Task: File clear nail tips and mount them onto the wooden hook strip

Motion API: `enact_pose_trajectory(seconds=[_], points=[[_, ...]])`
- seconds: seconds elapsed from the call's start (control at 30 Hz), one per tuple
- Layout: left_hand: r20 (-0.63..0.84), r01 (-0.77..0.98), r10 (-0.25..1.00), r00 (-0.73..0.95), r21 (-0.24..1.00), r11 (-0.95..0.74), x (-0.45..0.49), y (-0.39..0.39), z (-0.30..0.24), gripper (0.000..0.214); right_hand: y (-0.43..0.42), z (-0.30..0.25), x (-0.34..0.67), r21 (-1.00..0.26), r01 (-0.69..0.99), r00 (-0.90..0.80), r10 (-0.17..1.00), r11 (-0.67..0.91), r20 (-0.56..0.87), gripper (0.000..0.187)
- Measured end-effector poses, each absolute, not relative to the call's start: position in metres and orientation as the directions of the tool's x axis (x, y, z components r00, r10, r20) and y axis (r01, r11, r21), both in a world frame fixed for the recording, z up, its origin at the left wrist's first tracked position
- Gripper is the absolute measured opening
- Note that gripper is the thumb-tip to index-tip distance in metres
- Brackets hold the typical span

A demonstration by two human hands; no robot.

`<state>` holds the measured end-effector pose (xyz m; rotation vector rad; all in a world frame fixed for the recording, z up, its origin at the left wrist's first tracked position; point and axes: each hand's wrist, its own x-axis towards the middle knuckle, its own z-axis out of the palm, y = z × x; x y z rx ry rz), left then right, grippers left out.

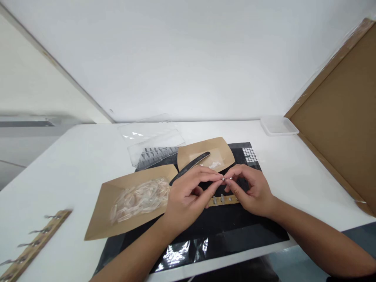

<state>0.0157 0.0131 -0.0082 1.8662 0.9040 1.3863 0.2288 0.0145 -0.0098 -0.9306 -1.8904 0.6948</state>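
My left hand (188, 192) and my right hand (251, 190) meet above the black mat, thumbs and forefingers pinched together. Between their fingertips is a small shiny metallic piece (223, 179), too small to identify. Below the fingers lies a tan strip (217, 201) carrying a few small greyish pieces, partly covered by my hands. A dark curved nail file (190, 166) rests across the edges of two brown paper trays, just beyond my left hand. The nearer tray (108, 192) contains a heap of clear nail tips (141, 199). Small white bits (216, 165) lie in the farther tray (226, 150).
A second tan strip (38, 244) with several metal clips lies at the left. Clear plastic sheets or lids (155, 147) are behind the trays. White dot stickers (249, 155) sit on the black mat (235, 231). A clear plastic box (279, 126) stands near a cardboard panel (337, 117).
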Motion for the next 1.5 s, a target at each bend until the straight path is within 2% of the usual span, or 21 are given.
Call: enact_pose_trajectory(seconds=[0.13,0.3,0.43,0.77,1.03,1.13,1.3,1.5], points=[[0.551,0.191,0.8,0.237,0.781,-0.595,0.0174,0.0145,-0.0065,0.012,0.0122,-0.0084,0.2279,-0.758,0.345,-0.292,0.83,0.554,0.474,0.006],[0.588,0.231,0.77,0.248,0.736,-0.637,0.0185,0.0148,-0.0058,0.013,0.0107,-0.0052,0.2258,-0.635,0.427,-0.28,0.762,0.644,0.585,0.01],[0.627,0.259,0.742,0.237,0.696,-0.67,0.0193,0.0144,-0.007,0.013,0.0104,-0.0029,0.2236,-0.563,0.458,-0.328,0.719,0.688,0.613,0.01],[0.633,0.33,0.747,0.203,0.674,-0.661,0.0232,0.0128,-0.0058,0.011,0.0093,-0.006,0.2232,-0.55,0.473,-0.384,0.723,0.688,0.574,0.007],[0.575,0.293,0.795,0.193,0.74,-0.606,0.0228,0.0115,-0.0071,0.009,0.007,-0.0035,0.2225,-0.61,0.454,-0.367,0.76,0.65,0.537,0.007],[0.535,0.276,0.826,0.18,0.778,-0.564,0.0226,0.0114,-0.0075,0.008,0.0064,-0.0028,0.2221,-0.695,0.43,-0.325,0.817,0.576,0.476,0.004],[0.43,0.152,0.88,0.203,0.873,-0.463,0.021,0.0123,-0.0091,0.006,0.0074,-0.0034,0.2218,-0.862,0.271,-0.305,0.887,0.429,0.346,0.002],[0.328,0.052,0.914,0.24,0.936,-0.349,0.0204,0.0118,-0.0064,0.008,0.0081,-0.005,0.2232,-0.914,0.201,-0.319,0.906,0.352,0.279,0.003]])
